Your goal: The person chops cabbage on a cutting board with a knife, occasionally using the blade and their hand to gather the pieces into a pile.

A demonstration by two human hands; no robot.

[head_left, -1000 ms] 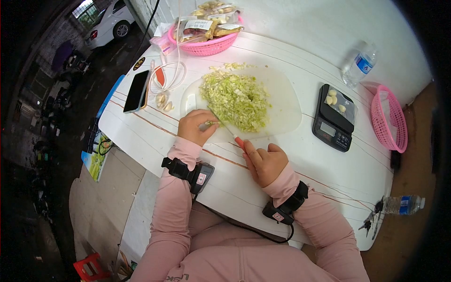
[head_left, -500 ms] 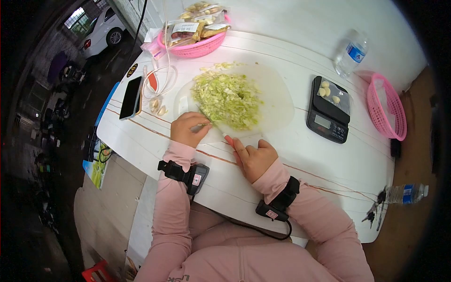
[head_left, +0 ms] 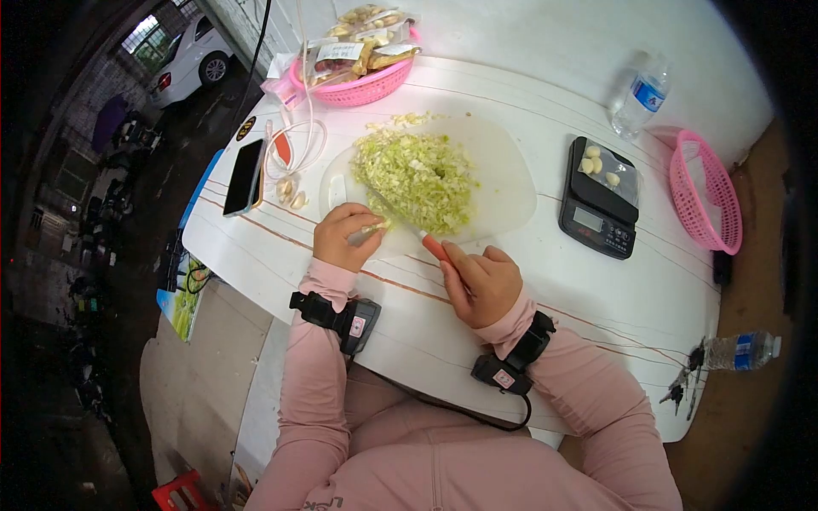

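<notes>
A pile of finely chopped pale green vegetable [head_left: 417, 183], looking like cabbage, lies on a translucent white cutting board [head_left: 503, 187]. My right hand [head_left: 483, 285] is closed round the orange-red handle of a knife [head_left: 434, 248]. Its blade points up and left along the near-left edge of the pile. Beside the blade, at the board's near edge, my left hand [head_left: 345, 238] has its fingers pinched on a small pale vegetable piece [head_left: 385, 224], mostly hidden by the fingertips. Small pale bits [head_left: 405, 121] are scattered at the board's far edge.
Left of the board are garlic cloves [head_left: 298, 200], a phone [head_left: 244, 177] and a white cable [head_left: 317, 136]. A pink basket [head_left: 362, 90] of packets stands behind. To the right are a black scale [head_left: 588, 226] with bagged cloves, another pink basket [head_left: 707, 204], bottles [head_left: 641, 98] and keys [head_left: 679, 385].
My right hand has drawn back to the right and slightly down with the knife, so more of handle and blade shows. My left hand stays nearly in place, still pinching.
</notes>
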